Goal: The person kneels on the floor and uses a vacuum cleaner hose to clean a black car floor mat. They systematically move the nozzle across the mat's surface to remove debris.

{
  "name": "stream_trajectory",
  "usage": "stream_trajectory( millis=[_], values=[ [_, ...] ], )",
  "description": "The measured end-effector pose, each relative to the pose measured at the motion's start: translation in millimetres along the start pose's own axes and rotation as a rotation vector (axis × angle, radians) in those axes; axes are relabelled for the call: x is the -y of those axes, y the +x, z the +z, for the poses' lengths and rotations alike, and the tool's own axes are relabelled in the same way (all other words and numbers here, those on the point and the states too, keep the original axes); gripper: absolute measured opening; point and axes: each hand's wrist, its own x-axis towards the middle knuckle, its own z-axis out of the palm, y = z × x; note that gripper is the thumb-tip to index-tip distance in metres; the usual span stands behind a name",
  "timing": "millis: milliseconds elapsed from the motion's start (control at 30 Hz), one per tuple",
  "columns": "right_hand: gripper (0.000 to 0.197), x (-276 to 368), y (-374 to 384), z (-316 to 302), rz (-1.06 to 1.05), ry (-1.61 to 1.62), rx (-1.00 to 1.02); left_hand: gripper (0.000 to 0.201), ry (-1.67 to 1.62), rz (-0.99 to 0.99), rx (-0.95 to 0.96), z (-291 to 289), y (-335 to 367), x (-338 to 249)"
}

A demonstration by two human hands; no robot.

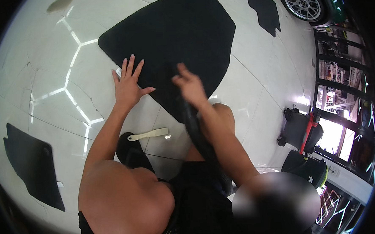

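Bare and bent, the left knee (128, 196) filled the lower left, nearest the camera. Beyond it, at the far left, a dark, angular flat mat (33, 167) lay on the glossy pale tiled floor (254, 92), well apart from the work.

Next came the left hand (127, 90), fingers spread and open, resting on the near-left edge of a large black textile floor mat (175, 37) that lay flat ahead of the person. Since the tiles looked slick, the mat could skid or ruck up if that hand eased off.

Below that edge, a cream plastic scraper-like tool (148, 134) lay by the black shoe (125, 147); a shifted foot could kick or tread on it.

Further right, the right hand (191, 89) was blurred over the mat's near corner, beside a black tube-like hose (190, 121). Whether its fingers closed around the hose I could not tell. Running back along the right leg, the hose could snag there or drag the corner up if pulled sharply.

At upper right, a narrower dark mat (263, 9) lay short of a silver multi-spoke wheel (303, 4).
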Motion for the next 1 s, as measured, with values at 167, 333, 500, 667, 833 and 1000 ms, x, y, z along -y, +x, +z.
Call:
stream_trajectory(
  millis=[167,333,500,667,833,1000],
  values=[
    [0.066,-11.7,-2.5,-39.4,0.397,0.249,-0.085,0.120,0.020,-0.023,0.029,-0.4,-3.5,-6.7],
    [0.068,2.9,-26.5,11.3,0.098,0.148,0.241,0.121,0.019,-0.017,0.009,-2.8,-6.3,4.7],
    [0.068,-40.8,5.2,-61.9,0.490,0.413,-0.133,0.120,0.034,-0.004,0.024,-1.8,2.7,-7.2],
    [0.068,15.9,-37.1,16.6,0.129,0.016,0.109,0.120,0.030,-0.037,0.034,-5.2,-8.6,5.8],
    [0.067,-7.2,-0.7,-56.0,0.459,0.431,-0.052,0.121,0.013,-0.001,0.019,-2.7,-3.8,-0.5],
    [0.069,17.3,-38.1,27.6,0.152,0.049,0.106,0.119,0.053,-0.020,0.023,-2.2,-11.0,5.4]
  ],
)
